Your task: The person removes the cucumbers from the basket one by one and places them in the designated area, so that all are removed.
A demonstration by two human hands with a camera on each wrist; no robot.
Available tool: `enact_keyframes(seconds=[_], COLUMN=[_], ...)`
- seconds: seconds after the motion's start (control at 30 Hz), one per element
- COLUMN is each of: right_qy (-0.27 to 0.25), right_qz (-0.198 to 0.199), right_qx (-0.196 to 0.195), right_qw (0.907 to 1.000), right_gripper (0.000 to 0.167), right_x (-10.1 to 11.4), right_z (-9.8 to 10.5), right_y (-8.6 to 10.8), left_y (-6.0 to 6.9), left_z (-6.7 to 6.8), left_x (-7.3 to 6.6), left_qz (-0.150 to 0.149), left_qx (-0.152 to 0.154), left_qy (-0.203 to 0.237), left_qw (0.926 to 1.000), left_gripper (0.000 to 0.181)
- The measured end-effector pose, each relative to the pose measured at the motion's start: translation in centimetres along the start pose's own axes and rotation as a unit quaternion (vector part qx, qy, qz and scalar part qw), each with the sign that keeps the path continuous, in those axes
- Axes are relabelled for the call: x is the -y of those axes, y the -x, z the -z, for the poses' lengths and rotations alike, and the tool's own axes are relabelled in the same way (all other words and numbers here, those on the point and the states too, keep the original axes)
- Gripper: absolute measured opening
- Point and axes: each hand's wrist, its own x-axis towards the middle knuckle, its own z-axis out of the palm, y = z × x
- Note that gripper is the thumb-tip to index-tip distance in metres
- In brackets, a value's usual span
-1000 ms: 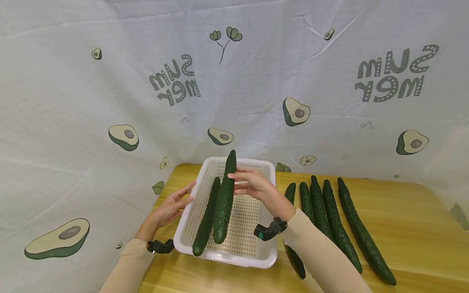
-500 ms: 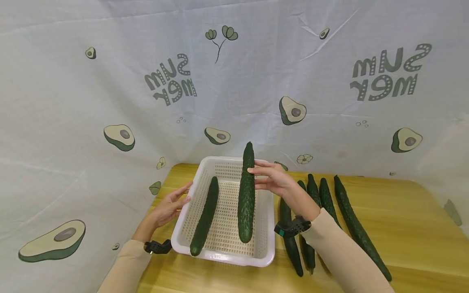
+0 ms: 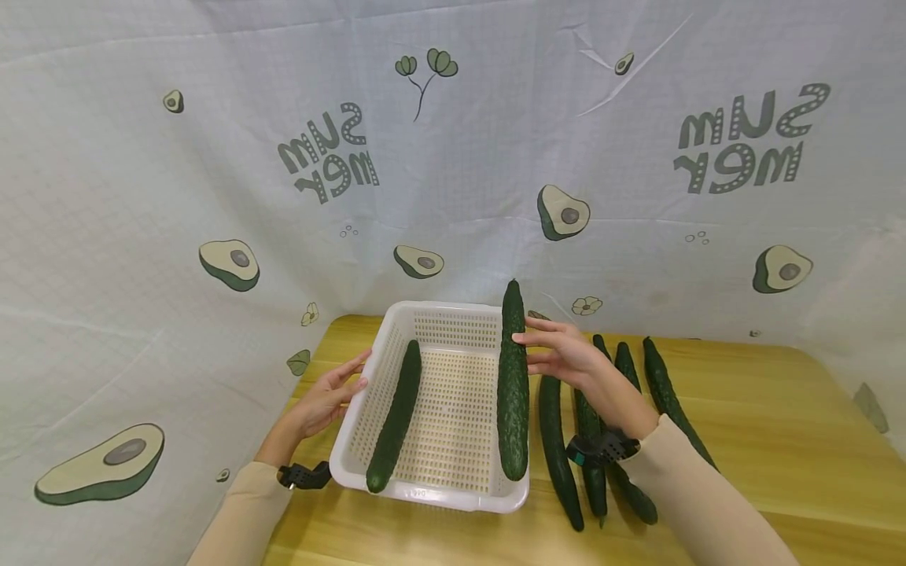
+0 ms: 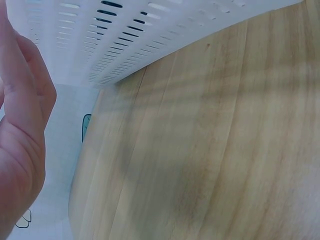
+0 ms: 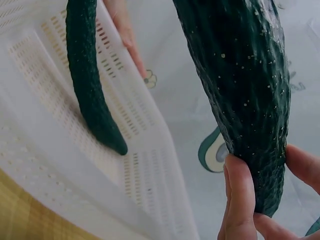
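Note:
A dark green cucumber [image 3: 513,385] hangs above the right side of a white plastic basket [image 3: 463,503], held upright along its length. My right hand [image 3: 569,358] pinches its upper part between thumb and fingers. In the right wrist view, the fingertips [image 5: 239,195] press both sides of the cucumber [image 5: 245,95] near its narrow end. Inside the basket, another cucumber [image 3: 396,417] leans along the left wall. My left hand [image 3: 322,405] rests against the basket's left outer side with fairly straight fingers, touching the rim; the left wrist view shows the perforated wall [image 4: 120,30] beside that hand.
Several more cucumbers [image 3: 559,456] lie lengthwise on the wooden table [image 3: 764,424] right of the basket, partly hidden by my right forearm. Behind the table hangs a pale cloth [image 3: 467,196] printed with avocados.
My right hand has carried the cucumber rightward across the basket, away from the one on the left, to the right rim. My left hand stays at the basket's side.

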Motion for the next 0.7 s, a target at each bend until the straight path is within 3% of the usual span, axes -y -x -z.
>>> enact_keyframes(seconds=[0.7], right_qy=[0.029], right_qz=[-0.020], right_qx=[-0.021], right_qw=[0.9992], right_gripper=[0.079], right_x=[-1.5], right_z=[4.9], right_y=[2.4], left_y=[0.1], left_z=[0.0], left_x=[0.0], left_qz=[0.006], left_qx=[-0.006], left_qy=[0.004], left_qw=[1.0000], left_gripper=[0.064])
